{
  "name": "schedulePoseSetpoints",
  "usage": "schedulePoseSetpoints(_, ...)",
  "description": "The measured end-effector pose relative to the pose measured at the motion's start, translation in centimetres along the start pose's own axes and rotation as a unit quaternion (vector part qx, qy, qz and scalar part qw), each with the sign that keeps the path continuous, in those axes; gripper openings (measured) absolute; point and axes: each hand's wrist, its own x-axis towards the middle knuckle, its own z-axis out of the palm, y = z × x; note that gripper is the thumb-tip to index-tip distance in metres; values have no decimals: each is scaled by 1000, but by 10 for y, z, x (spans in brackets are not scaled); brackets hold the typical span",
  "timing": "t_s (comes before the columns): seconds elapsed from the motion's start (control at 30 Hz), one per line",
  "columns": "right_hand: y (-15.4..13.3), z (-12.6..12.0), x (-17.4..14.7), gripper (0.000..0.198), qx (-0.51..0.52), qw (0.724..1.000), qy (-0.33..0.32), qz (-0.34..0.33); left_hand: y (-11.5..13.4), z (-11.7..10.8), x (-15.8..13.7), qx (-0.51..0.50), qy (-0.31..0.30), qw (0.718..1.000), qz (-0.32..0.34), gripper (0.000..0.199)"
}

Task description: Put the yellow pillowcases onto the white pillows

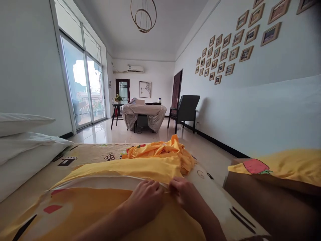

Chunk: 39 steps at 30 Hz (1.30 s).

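Observation:
A yellow fabric cover (100,204) with a printed pattern lies spread over the bed, its near part running under my forearms. Along its far side runs an open edge with a pale inner strip (100,182), and a yellow flap (125,167) is folded beyond it. My left hand (147,197) has its fingers curled closed on that edge. Close beside it on the right, my right hand (182,192) pinches the same edge. Whatever fine detail sits between the fingertips is hidden. Bunched orange-yellow cloth (160,150) with red print lies just past the flap.
White pillows (27,147) are stacked at the left. A brown box (271,201) with yellow strawberry-print cloth (291,167) over it stands at the right. Beyond the patterned bed sheet (87,152) are a plastic-draped table (142,110) and a dark chair (188,108).

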Motion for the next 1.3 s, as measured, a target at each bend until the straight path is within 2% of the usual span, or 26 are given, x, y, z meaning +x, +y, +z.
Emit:
schedulePoseSetpoints(0.13,1,2,-1,19,27,1000,1,-4,6,22,11,-57,24,998,6,9)
schedulePoseSetpoints(0.23,8,-1,-2,14,116,993,-33,6,12,37,8,-29,71,997,23,5)
schedulePoseSetpoints(0.3,15,-3,-3,10,159,986,-38,39,16,42,4,-4,98,994,44,4)
schedulePoseSetpoints(0.4,22,-2,-4,31,136,983,-34,115,21,45,-1,14,122,990,63,7)
schedulePoseSetpoints(0.47,21,2,-3,40,121,979,-75,143,23,48,-3,19,139,988,61,11)
schedulePoseSetpoints(0.57,12,12,0,39,100,976,-119,151,26,53,-4,38,184,980,68,11)
schedulePoseSetpoints(0.7,2,22,4,31,44,982,-102,150,31,58,-6,73,258,959,97,8)
schedulePoseSetpoints(0.8,3,23,7,26,62,983,-101,144,32,56,-7,68,295,948,97,11)
schedulePoseSetpoints(0.87,4,22,8,25,92,982,-94,138,30,50,-6,36,268,960,78,11)
schedulePoseSetpoints(0.97,6,15,6,24,156,975,-87,129,24,34,-1,-53,146,988,-8,11)
schedulePoseSetpoints(1.07,5,7,3,22,213,966,-67,130,17,18,8,-158,55,980,-108,21)
schedulePoseSetpoints(1.17,4,2,2,26,255,956,-46,138,14,10,16,-214,53,966,-138,17)
schedulePoseSetpoints(1.3,6,1,3,29,299,942,-29,147,14,12,21,-180,75,974,-116,13)
